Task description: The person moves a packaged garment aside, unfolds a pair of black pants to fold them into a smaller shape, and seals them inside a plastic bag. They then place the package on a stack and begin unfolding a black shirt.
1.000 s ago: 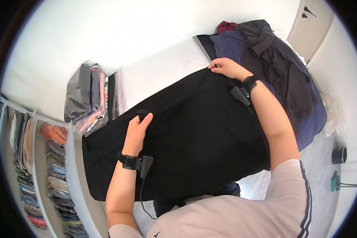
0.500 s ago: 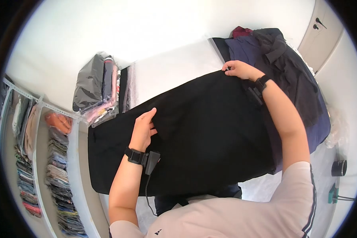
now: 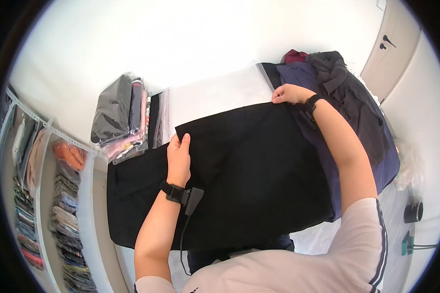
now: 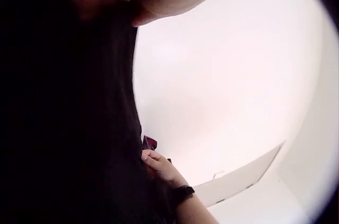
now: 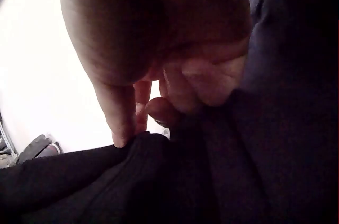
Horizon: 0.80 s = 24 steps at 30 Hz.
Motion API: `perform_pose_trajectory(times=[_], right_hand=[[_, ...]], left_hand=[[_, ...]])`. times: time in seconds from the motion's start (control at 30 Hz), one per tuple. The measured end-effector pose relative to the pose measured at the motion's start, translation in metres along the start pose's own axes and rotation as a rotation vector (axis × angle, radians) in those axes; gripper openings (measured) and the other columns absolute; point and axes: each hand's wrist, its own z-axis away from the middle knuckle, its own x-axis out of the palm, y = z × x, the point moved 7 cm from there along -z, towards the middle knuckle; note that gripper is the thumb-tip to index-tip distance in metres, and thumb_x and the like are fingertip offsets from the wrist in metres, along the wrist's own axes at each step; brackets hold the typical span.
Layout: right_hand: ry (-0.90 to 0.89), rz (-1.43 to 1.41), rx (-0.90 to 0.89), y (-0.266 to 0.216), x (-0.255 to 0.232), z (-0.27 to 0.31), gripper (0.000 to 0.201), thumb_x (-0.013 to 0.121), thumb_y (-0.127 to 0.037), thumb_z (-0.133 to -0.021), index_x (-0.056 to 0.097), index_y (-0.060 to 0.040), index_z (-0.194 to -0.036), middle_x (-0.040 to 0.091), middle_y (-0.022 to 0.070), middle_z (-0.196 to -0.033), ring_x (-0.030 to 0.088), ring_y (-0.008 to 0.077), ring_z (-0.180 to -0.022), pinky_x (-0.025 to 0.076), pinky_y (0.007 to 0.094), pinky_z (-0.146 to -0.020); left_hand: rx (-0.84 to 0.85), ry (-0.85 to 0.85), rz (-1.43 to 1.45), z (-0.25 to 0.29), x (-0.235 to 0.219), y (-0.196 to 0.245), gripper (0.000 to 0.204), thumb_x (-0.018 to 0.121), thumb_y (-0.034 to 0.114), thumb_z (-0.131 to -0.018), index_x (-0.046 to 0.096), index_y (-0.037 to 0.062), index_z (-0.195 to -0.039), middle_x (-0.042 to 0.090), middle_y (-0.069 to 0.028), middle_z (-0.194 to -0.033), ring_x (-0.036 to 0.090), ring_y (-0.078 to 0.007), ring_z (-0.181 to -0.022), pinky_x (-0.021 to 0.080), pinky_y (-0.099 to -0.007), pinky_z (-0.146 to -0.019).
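A wide black garment (image 3: 249, 171) is spread across in front of me, its far edge held up between my two hands. My left hand (image 3: 179, 161) grips a corner of that edge, thumb up, in the head view. In the left wrist view the black cloth (image 4: 69, 118) hangs below the thumb. Farther right, my right hand (image 3: 292, 94) pinches the other end of the edge between thumb and fingertips. Close up in the right wrist view, the thumb and fingers (image 5: 124, 123) meet at the fabric's folded top.
Bagged folded clothes (image 3: 115, 115) stand at the back left, beside a white plastic-covered surface (image 3: 215, 95). A loose heap of dark clothes (image 3: 359, 122) lies to the right. Shelves with stacks of bagged garments (image 3: 66, 215) are on the left. A door (image 3: 393, 53) is at the back right.
My left hand had its fingers spread at the cloth half a second ago; it now grips a corner, raised above the rest. My right hand keeps its pinch. The head view has shifted slightly.
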Motion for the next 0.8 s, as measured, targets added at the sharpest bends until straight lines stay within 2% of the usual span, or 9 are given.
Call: perform_pose_trajectory(times=[0.03, 0.1, 0.13, 0.27, 0.47, 0.53, 0.63, 0.7, 0.8], right_hand=[[-0.006, 0.000, 0.001, 0.004, 0.001, -0.002, 0.013, 0.066, -0.024, -0.084, 0.066, -0.0119, -0.089, 0.053, -0.0047, -0.070, 0.043, 0.0069, -0.059, 0.034, 0.0231, -0.048], [0.018, 0.019, -0.056, 0.007, 0.001, -0.007, 0.014, 0.064, -0.025, -0.085, 0.066, -0.0114, -0.089, 0.055, -0.0044, -0.072, 0.045, 0.0070, -0.061, 0.035, 0.0226, -0.049], [0.023, 0.030, -0.036, 0.007, 0.001, -0.008, 0.015, 0.064, -0.025, -0.085, 0.066, -0.0110, -0.089, 0.056, -0.0044, -0.072, 0.045, 0.0066, -0.060, 0.035, 0.0229, -0.048], [0.003, 0.027, 0.014, 0.004, 0.002, -0.005, 0.015, 0.064, -0.025, -0.084, 0.066, -0.0108, -0.088, 0.052, -0.0058, -0.067, 0.041, 0.0055, -0.054, 0.032, 0.0225, -0.044], [0.017, 0.048, -0.025, 0.006, 0.005, -0.012, 0.012, 0.065, -0.022, -0.083, 0.062, -0.0110, -0.083, 0.051, -0.0066, -0.065, 0.040, 0.0049, -0.052, 0.029, 0.0222, -0.044], [0.010, 0.047, -0.026, 0.004, 0.006, -0.012, 0.012, 0.065, -0.022, -0.083, 0.062, -0.0103, -0.082, 0.052, -0.0068, -0.066, 0.040, 0.0050, -0.052, 0.030, 0.0221, -0.044], [0.003, 0.050, 0.040, 0.011, 0.004, -0.014, 0.013, 0.066, -0.021, -0.082, 0.060, -0.0089, -0.080, 0.052, -0.0069, -0.068, 0.043, 0.0044, -0.059, 0.033, 0.0208, -0.050], [-0.017, -0.055, -0.178, 0.026, 0.007, -0.032, 0.012, 0.066, -0.019, -0.082, 0.060, -0.0087, -0.081, 0.051, -0.0070, -0.069, 0.043, 0.0041, -0.060, 0.033, 0.0210, -0.050], [-0.016, 0.024, 0.008, 0.007, 0.007, -0.008, 0.009, 0.063, -0.016, -0.084, 0.057, -0.0087, -0.084, 0.053, -0.0052, -0.069, 0.045, 0.0048, -0.057, 0.036, 0.0215, -0.048]], left_hand=[[-0.004, 0.004, 0.000, 0.002, -0.004, 0.000, 0.016, 0.050, 0.018, -0.094, 0.056, 0.0041, -0.092, 0.062, -0.0038, -0.084, 0.059, -0.0108, -0.068, 0.048, -0.0267, -0.054], [-0.398, 0.012, -0.225, 0.013, -0.019, -0.023, 0.016, 0.051, 0.020, -0.093, 0.055, 0.0050, -0.091, 0.062, -0.0047, -0.085, 0.060, -0.0116, -0.069, 0.049, -0.0266, -0.057], [-0.522, 0.039, -0.126, 0.024, -0.012, -0.021, 0.019, 0.053, 0.022, -0.092, 0.052, 0.0082, -0.079, 0.057, -0.0004, -0.073, 0.054, -0.0097, -0.059, 0.046, -0.0269, -0.053], [-0.476, -0.031, -0.154, 0.026, -0.021, -0.034, 0.031, 0.057, 0.022, -0.090, 0.044, 0.0122, -0.064, 0.041, 0.0050, -0.060, 0.041, -0.0064, -0.050, 0.039, -0.0252, -0.047], [-0.412, 0.081, -0.164, 0.026, -0.035, -0.033, 0.020, 0.057, 0.020, -0.089, 0.053, 0.0062, -0.076, 0.044, 0.0033, -0.062, 0.043, -0.0069, -0.053, 0.040, -0.0241, -0.048], [-0.322, 0.050, -0.161, 0.019, -0.031, -0.024, 0.016, 0.059, 0.018, -0.088, 0.057, 0.0038, -0.082, 0.046, 0.0024, -0.063, 0.044, -0.0073, -0.054, 0.040, -0.0236, -0.049], [-0.001, 0.098, -0.555, 0.003, -0.033, -0.014, 0.017, 0.058, 0.019, -0.089, 0.056, 0.0017, -0.088, 0.054, -0.0024, -0.069, 0.054, -0.0109, -0.059, 0.044, -0.0252, -0.050], [-0.380, 0.189, -0.255, 0.013, -0.047, -0.028, 0.024, 0.059, 0.022, -0.089, 0.053, 0.0008, -0.099, 0.057, -0.0054, -0.083, 0.055, -0.0116, -0.062, 0.044, -0.0241, -0.052], [-0.348, 0.171, -0.351, 0.020, -0.081, -0.001, 0.028, 0.060, 0.021, -0.087, 0.051, 0.0019, -0.105, 0.058, -0.0064, -0.088, 0.056, -0.0133, -0.065, 0.047, -0.0257, -0.057]])
